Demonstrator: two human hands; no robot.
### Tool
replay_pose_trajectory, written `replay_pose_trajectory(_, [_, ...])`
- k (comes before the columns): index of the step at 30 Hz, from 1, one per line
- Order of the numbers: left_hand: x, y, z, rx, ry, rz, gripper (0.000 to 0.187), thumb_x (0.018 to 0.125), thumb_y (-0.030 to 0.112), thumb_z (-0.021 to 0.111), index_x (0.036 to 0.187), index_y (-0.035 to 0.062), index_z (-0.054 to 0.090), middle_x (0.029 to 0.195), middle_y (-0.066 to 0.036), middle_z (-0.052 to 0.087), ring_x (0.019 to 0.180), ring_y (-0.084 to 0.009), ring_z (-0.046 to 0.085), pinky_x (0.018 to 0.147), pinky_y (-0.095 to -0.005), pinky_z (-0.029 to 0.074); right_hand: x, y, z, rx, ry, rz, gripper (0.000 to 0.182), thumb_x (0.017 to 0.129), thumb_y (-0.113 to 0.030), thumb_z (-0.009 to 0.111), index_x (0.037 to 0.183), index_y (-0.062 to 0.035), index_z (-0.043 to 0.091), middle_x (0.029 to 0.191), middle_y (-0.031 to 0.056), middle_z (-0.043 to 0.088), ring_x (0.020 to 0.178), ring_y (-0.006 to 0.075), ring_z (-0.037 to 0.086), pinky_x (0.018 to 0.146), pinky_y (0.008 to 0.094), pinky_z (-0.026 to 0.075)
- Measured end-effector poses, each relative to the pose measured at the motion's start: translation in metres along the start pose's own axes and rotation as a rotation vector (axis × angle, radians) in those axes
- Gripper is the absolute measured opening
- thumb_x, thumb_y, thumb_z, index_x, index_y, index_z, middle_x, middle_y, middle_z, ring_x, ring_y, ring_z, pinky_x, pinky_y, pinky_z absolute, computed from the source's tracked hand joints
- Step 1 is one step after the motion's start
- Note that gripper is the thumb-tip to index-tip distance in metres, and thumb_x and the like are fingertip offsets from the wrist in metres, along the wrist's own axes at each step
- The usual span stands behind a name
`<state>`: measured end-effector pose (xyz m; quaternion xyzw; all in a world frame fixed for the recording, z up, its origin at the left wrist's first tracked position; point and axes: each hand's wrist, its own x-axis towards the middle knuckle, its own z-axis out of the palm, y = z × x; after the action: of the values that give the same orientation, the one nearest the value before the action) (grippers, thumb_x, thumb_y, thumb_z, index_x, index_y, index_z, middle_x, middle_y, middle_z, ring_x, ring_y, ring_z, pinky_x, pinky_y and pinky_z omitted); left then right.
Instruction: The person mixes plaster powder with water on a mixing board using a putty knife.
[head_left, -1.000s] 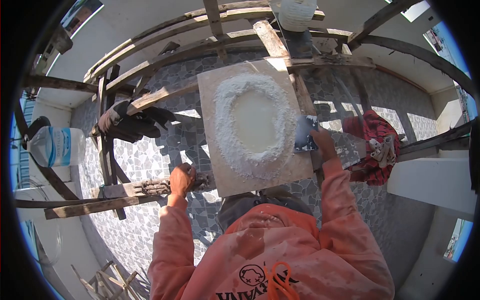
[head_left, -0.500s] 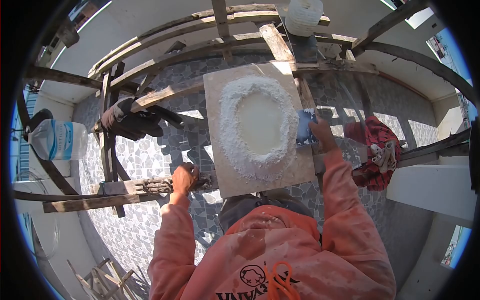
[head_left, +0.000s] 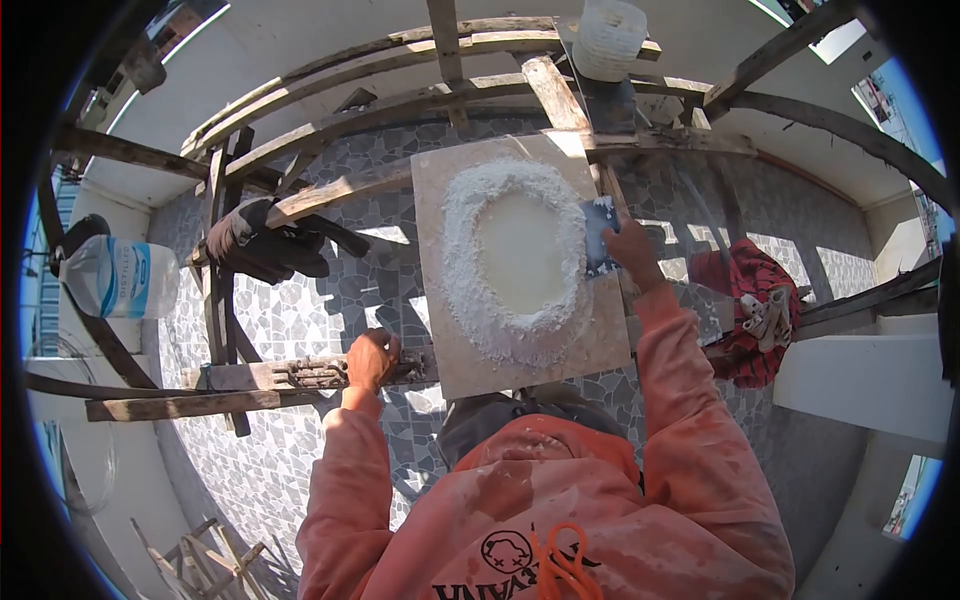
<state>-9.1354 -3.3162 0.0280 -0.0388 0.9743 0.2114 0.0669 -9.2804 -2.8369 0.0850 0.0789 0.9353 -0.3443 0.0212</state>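
A flat, beige rectangular board (head_left: 602, 348) is seen in front of the person's lap, tilted slightly in view. Most of its middle is taken up by a thick oval ring of white powder (head_left: 462, 285), nearest to the left edge & w/ thin powder scattered toward the near edge; a pool of pale, milky liquid (head_left: 520, 258) is enclosed by it. A flat, dark-blue rectangular scraper (head_left: 599, 214), flecked w/ white, is held by the R hand (head_left: 634, 252) over the board's right edge, abt. midway btwn far & near right corners; its inner side is set at the ring's outer rim, but whether powder is touched can't be told. Scraper is gripped w/ thumb laid on its upper face; the other fingers are mostly hidden. L hand (head_left: 371, 358) is placed left of the board's near left corner, over a weathered, crusted wooden plank (head_left: 232, 377); its fingers are curled inward & bunched, not spread, but whether anything is pinched can't be made out. Grey, crusted bar-like pieces (head_left: 310, 373) are laid on the plank just beside that hand. Beyond the board's far right corner a translucent white plastic jug (head_left: 608, 42) is stood; well off the left edge a clear plastic bottle w/ blue-and-white label (head_left: 122, 277) is seen, & off the right edge a red-and-black patterned cloth (head_left: 757, 352) is draped.
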Motion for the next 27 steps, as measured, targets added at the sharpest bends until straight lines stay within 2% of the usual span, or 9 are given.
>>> replay_pose_trajectory(2, [0.0, -0.001, 0.001, -0.003, 0.001, 0.005, 0.029, 0.088, 0.031, 0.065, 0.09, 0.0029, 0.073, 0.086, -0.02, 0.071, 0.08, -0.0409, 0.068, 0.072, -0.0458, 0.054, -0.002, -0.012, -0.003, 0.018, -0.004, -0.018, 0.043, 0.081, -0.024, 0.053, 0.112, 0.0051, 0.062, 0.101, 0.034, 0.065, 0.102, 0.0492, 0.062, 0.09, 0.049, 0.049])
replay_pose_trajectory(8, [0.0, 0.004, -0.004, -0.018, -0.007, -0.028, 0.028, 0.088, 0.03, 0.065, 0.09, 0.0034, 0.073, 0.086, -0.021, 0.071, 0.08, -0.0409, 0.068, 0.072, -0.0456, 0.054, -0.002, -0.025, -0.002, -0.1, 0.069, -0.018, 0.04, 0.081, -0.023, 0.054, 0.109, 0.0041, 0.062, 0.101, 0.0341, 0.065, 0.099, 0.05, 0.062, 0.087, 0.0517, 0.049])
replay_pose_trajectory(11, [0.0, 0.006, -0.006, -0.032, 0.002, -0.023, 0.028, 0.088, 0.03, 0.064, 0.09, 0.0038, 0.073, 0.085, -0.021, 0.071, 0.08, -0.041, 0.068, 0.072, -0.0456, 0.054, -0.017, -0.031, -0.024, -0.031, 0.036, 0.001, 0.037, 0.08, -0.022, 0.056, 0.106, 0.0039, 0.063, 0.097, 0.0321, 0.066, 0.092, 0.0488, 0.064, 0.083, 0.0502, 0.05])
replay_pose_trajectory(14, [-0.001, 0.008, -0.008, -0.051, -0.005, -0.028, 0.027, 0.088, 0.029, 0.064, 0.089, 0.0039, 0.073, 0.085, -0.021, 0.071, 0.08, -0.0411, 0.068, 0.072, -0.0456, 0.053, -0.038, 0.001, -0.031, 0.033, 0.062, -0.011, 0.037, 0.079, -0.022, 0.058, 0.104, 0.0038, 0.064, 0.09, 0.0287, 0.068, 0.084, 0.0454, 0.067, 0.079, 0.0476, 0.052])
replay_pose_trajectory(17, [-0.001, 0.012, -0.011, -0.065, -0.032, -0.043, 0.031, 0.089, 0.031, 0.062, 0.084, 0.0013, 0.07, 0.086, -0.023, 0.069, 0.082, -0.0446, 0.065, 0.072, -0.0485, 0.052, -0.087, 0.017, -0.037, 0.133, 0.062, 0.153, 0.035, 0.078, -0.02, 0.061, 0.104, 0.0031, 0.066, 0.087, 0.0206, 0.07, 0.077, 0.0319, 0.068, 0.074, 0.0399, 0.052])
replay_pose_trajectory(19, [0.0, 0.013, -0.011, -0.052, -0.033, -0.024, 0.033, 0.089, 0.032, 0.061, 0.082, 0.0006, 0.069, 0.088, -0.024, 0.068, 0.081, -0.0457, 0.065, 0.071, -0.0497, 0.051, -0.121, 0.035, -0.029, 0.361, 0.013, 0.339, 0.034, 0.08, -0.017, 0.062, 0.107, 0.0025, 0.066, 0.088, 0.011, 0.07, 0.074, 0.0176, 0.065, 0.071, 0.0335, 0.051])
replay_pose_trajectory(21, [0.0, 0.011, -0.009, -0.062, -0.013, -0.007, 0.033, 0.089, 0.032, 0.061, 0.083, 0.001, 0.069, 0.088, -0.023, 0.069, 0.081, -0.045, 0.065, 0.071, -0.049, 0.052, -0.153, 0.074, -0.003, 0.651, 0.044, 0.439, 0.03, 0.082, -0.019, 0.064, 0.106, 0.0001, 0.067, 0.082, 0.0075, 0.068, 0.073, 0.012, 0.06, 0.066, 0.0316, 0.049])
replay_pose_trajectory(24, [0.0, 0.008, -0.007, -0.054, -0.004, 0.016, 0.031, 0.088, 0.032, 0.062, 0.084, 0.0017, 0.07, 0.087, -0.022, 0.069, 0.081, -0.0439, 0.066, 0.071, -0.0478, 0.052, -0.186, 0.083, 0.014, 0.569, 0.043, 0.519, 0.029, 0.083, -0.018, 0.065, 0.105, -0.0001, 0.067, 0.083, 0.007, 0.068, 0.074, 0.0125, 0.062, 0.067, 0.0316, 0.049])
replay_pose_trajectory(27, [0.002, 0.004, -0.004, -0.018, -0.033, 0.023, 0.031, 0.089, 0.032, 0.063, 0.087, 0.0016, 0.069, 0.085, -0.021, 0.07, 0.08, -0.0415, 0.067, 0.071, -0.0459, 0.052, -0.191, 0.049, 0.018, 0.479, 0.047, 0.502, 0.03, 0.085, -0.018, 0.064, 0.109, 0.0001, 0.066, 0.087, 0.0059, 0.069, 0.074, 0.0113, 0.062, 0.068, 0.0312, 0.049])
